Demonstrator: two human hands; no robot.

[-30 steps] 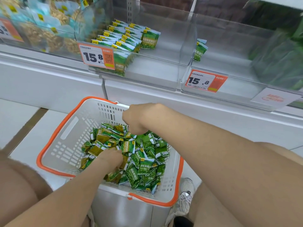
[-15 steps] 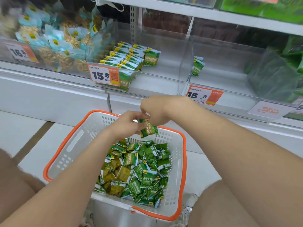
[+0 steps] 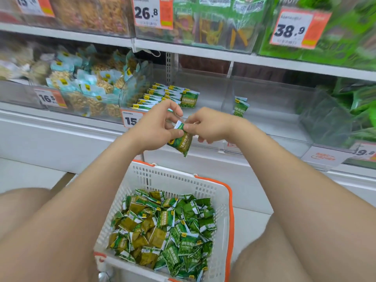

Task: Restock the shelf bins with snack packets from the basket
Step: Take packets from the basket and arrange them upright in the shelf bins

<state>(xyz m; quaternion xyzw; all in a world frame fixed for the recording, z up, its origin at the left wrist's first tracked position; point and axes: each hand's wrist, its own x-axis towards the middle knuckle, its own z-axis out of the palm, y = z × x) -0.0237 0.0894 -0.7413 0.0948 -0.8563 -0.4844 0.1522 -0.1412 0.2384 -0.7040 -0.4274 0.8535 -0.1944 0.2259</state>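
My left hand [image 3: 157,126] and my right hand [image 3: 207,125] meet in front of the lower shelf, both pinching the top of a small green snack packet [image 3: 182,142] that hangs between them. Below, a white basket with an orange rim [image 3: 230,200] holds a heap of several green packets [image 3: 164,226]. Behind my hands, a clear shelf bin [image 3: 205,92] has neat rows of the same green packets [image 3: 168,94] on its left side. The clear bin to the right [image 3: 270,104] holds a couple of green packets [image 3: 240,106] at its left wall.
Left bin [image 3: 85,88] is full of pale blue nut packets. Far right bin [image 3: 354,110] holds larger green bags. An upper shelf [image 3: 203,49] carries more bins with price tags 26.8 and 38.9. My bare knees flank the basket on a pale tiled floor.
Both hands rose from the basket heap to shelf height with one green packet between them. The view tilted up, bringing the upper shelf into sight.
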